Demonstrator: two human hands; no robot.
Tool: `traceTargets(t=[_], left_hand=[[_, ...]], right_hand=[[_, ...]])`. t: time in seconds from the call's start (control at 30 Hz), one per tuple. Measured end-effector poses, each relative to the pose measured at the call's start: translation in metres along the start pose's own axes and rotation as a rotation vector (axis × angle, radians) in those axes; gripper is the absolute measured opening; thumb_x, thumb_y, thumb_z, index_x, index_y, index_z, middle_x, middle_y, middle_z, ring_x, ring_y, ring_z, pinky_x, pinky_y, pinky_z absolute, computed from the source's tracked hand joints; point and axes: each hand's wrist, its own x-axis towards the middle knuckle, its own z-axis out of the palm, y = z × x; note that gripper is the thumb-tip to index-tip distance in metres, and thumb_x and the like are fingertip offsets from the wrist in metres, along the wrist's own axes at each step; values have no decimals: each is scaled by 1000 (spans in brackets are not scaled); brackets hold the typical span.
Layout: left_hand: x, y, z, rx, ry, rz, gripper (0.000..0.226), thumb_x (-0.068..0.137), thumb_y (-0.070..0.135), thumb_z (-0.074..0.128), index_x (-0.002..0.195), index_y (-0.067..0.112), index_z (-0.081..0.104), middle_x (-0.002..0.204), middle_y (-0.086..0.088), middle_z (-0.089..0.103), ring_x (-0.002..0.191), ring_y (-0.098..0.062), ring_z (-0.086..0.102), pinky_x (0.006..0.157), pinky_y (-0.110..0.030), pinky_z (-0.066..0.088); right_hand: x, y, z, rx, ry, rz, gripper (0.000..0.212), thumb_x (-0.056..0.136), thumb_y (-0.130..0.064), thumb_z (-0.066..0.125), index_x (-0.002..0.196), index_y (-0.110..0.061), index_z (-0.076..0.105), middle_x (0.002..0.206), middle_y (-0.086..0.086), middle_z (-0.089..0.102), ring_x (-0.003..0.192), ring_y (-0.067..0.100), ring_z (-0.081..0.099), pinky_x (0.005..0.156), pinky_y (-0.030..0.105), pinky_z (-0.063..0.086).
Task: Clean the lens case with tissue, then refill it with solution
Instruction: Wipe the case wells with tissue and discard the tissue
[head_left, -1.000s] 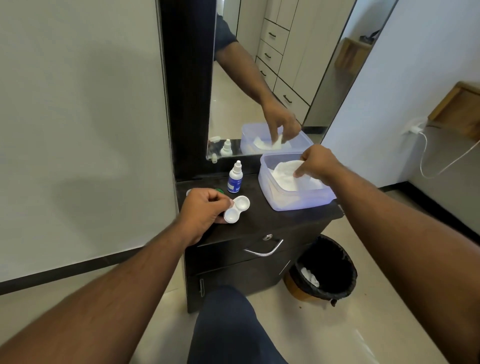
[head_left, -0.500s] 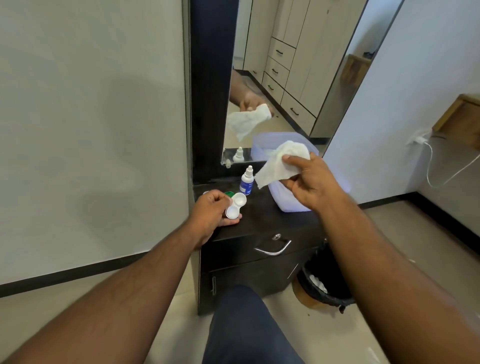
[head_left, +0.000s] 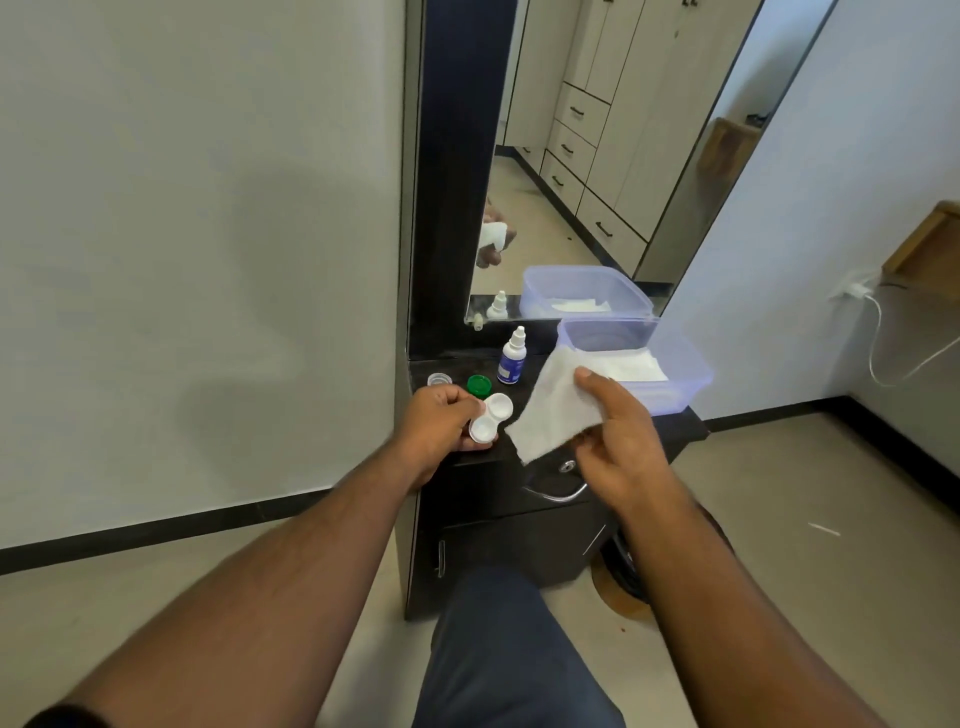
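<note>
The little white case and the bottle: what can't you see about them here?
Head view:
- lens case: near end hidden by left hand; wet or dry unclear.
- solution bottle: label too small to read.
- tissue: one corner covered by right hand.

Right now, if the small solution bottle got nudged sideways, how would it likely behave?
The solution bottle stands upright, tall on a narrow base, so it would probably tip rather than slide. Its body looks round, so once down it may roll on the smooth dark cabinet top. It looks small and plastic, likely light and unlikely to break.
</note>
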Motion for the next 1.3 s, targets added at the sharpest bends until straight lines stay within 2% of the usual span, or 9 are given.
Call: traceTargets(t=[0.17,0.27,0.4,0.5,0.6,0.73,0.93,1.13,1.3], left_hand=[[2,-2,0,140,16,32,16,85,6,63,92,-8,66,96,-21,68,81,-27,69,57,-27,60],[2,-3,0,150,11,30,17,85,7,63,93,-8,65,99,-23,69,87,-34,70,69,-38,61],[1,-3,0,163,-53,34,11,87,7,64,90,-3,66,95,-17,70,77,-25,71,64,-34,61],[-1,-1,-1,112,-100,16,7,88,5,63,90,-1,64,96,-14,68,73,-20,69,53,-23,55],[-2,3,-1,66,-137,-15,12,88,4,63,98,-4,63,101,-17,67,79,-25,69,52,-22,55],[-2,6,-3,61,-178,-41,13,91,6,61,101,-2,62,97,-18,68,75,-23,71,52,-23,56],[-3,9,-5,86,-233,-60,16,92,5,59,105,-3,62,97,-21,69,76,-23,71,57,-26,59],[-3,13,-6,53,-249,-96,17,96,3,51,109,-3,59,92,-16,69,69,-19,71,53,-24,58],[0,14,-7,65,-268,-122,14,93,5,57,105,-2,62,95,-18,72,78,-25,73,64,-31,62]], right_hand=[[-7,24,-13,-118,50,-198,39,86,-12,63,125,-12,59,116,7,63,105,23,58,79,29,49],[-9,34,-11,-54,9,-152,23,86,-15,63,109,-11,64,106,12,69,102,26,64,84,35,49],[-8,38,-5,-12,-2,-122,14,90,-8,59,101,-15,63,91,6,68,85,18,67,68,31,57],[-3,41,-10,-307,-19,-210,20,91,-8,60,109,-12,64,97,2,68,83,11,66,63,21,55],[2,45,-19,-680,-42,-390,24,87,-8,65,111,-15,64,96,-7,65,81,1,61,61,6,48],[4,49,-21,-890,-146,-550,28,84,-7,69,101,-27,58,94,-24,59,89,-8,60,69,4,47],[11,60,-20,-1205,-303,-912,24,82,-1,66,105,0,69,97,11,66,88,13,61,81,1,40],[10,62,-20,-1344,-416,-951,29,89,-19,64,115,-8,67,101,2,59,92,9,55,81,13,43],[16,62,-20,-1186,-309,-876,18,79,-8,74,97,-7,75,106,2,57,96,3,53,85,1,40]])
